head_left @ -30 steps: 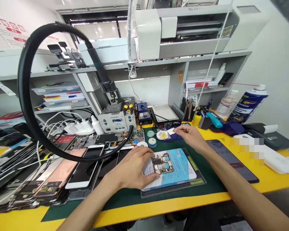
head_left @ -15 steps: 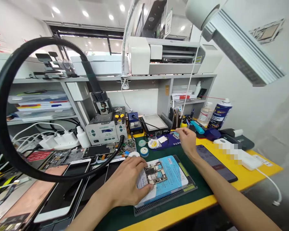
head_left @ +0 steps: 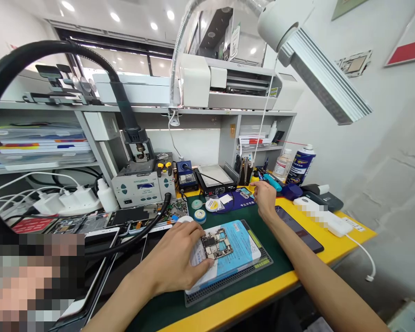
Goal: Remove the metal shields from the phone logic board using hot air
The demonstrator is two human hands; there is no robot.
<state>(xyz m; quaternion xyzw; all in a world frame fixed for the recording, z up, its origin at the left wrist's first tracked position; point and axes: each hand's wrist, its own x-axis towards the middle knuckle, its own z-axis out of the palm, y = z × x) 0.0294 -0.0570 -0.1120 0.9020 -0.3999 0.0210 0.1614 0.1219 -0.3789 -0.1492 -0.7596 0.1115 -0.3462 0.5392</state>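
My left hand (head_left: pixel 180 256) lies over the left end of a blue and white box (head_left: pixel 244 253), thumb and fingers spread apart at the left edge of a phone circuit board (head_left: pixel 217 244). That board rests flat on top of the box, and a grey perforated mat (head_left: pixel 224 288) shows under the box. My right hand (head_left: pixel 265 199) is raised beyond the box, fingers pinched together, close to a small yellow bottle (head_left: pixel 255 177). Whatever its fingertips hold, if anything, is too small to make out. A dark phone (head_left: pixel 299 230) lies under my right wrist.
A black gooseneck tube (head_left: pixel 100 57) arches on the left, above a grey soldering station (head_left: pixel 140 189). A lamp (head_left: pixel 327 76) hangs at upper right. Behind my hands stand a heating plate (head_left: pixel 216 180), solder spool (head_left: pixel 199 216) and spray can (head_left: pixel 300 166). A white power strip (head_left: pixel 323 219) lies right.
The view has swung to the right, so everything sits further left. My right hand's fingertips are nearer the yellow bottle. My left hand stays by the circuit board.
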